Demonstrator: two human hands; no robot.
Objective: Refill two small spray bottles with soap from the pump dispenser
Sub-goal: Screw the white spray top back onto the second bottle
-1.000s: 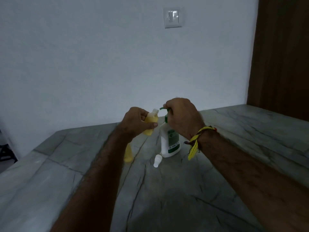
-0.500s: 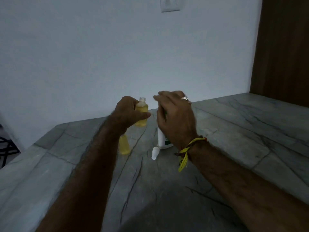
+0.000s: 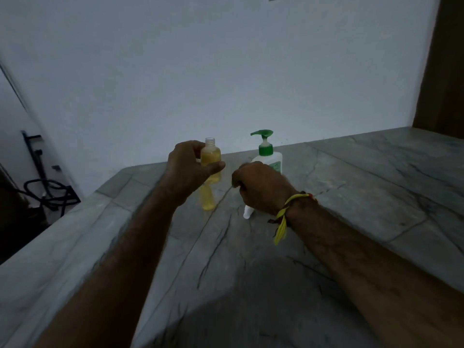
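My left hand (image 3: 190, 169) grips a small open-necked bottle (image 3: 211, 155) of yellow liquid, upright above the counter. A second small yellow bottle (image 3: 208, 200) stands on the counter just below it. The white pump dispenser (image 3: 272, 160) with a green pump head stands behind my right hand. My right hand (image 3: 261, 188) is low over the counter with its fingers curled round a white spray cap (image 3: 247, 213). Only the cap's lower end shows beneath the hand.
The grey marble counter (image 3: 364, 197) runs to the white wall behind. Its left edge drops off to a dark floor with black hoses (image 3: 50, 192). A brown wooden panel (image 3: 444, 71) stands at the far right.
My right hand left the pump head and dropped to the white cap on the counter. My left hand turned the small bottle upright and moved it left, away from the spout.
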